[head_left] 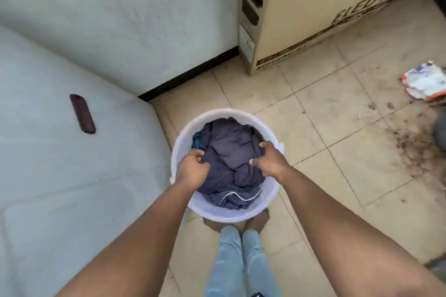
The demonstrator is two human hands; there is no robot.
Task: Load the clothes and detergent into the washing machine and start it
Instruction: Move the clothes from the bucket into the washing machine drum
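A white plastic bucket (272,196) stands on the tiled floor in front of my feet. It holds dark blue-grey clothes (231,149), with a teal piece at the left edge and a white-piped garment at the bottom. My left hand (191,169) grips a bunch of the dark cloth at the bucket's left side. My right hand (270,160) grips the same cloth at the right side. The grey covered washing machine (60,152) fills the left of the view, with a dark handle (82,113) on its top.
A tall cardboard box (313,7) stands against the wall at the back right. A crumpled white, red and blue packet (424,81) lies on the floor at the far right. Dirt is scattered on the tiles at the right.
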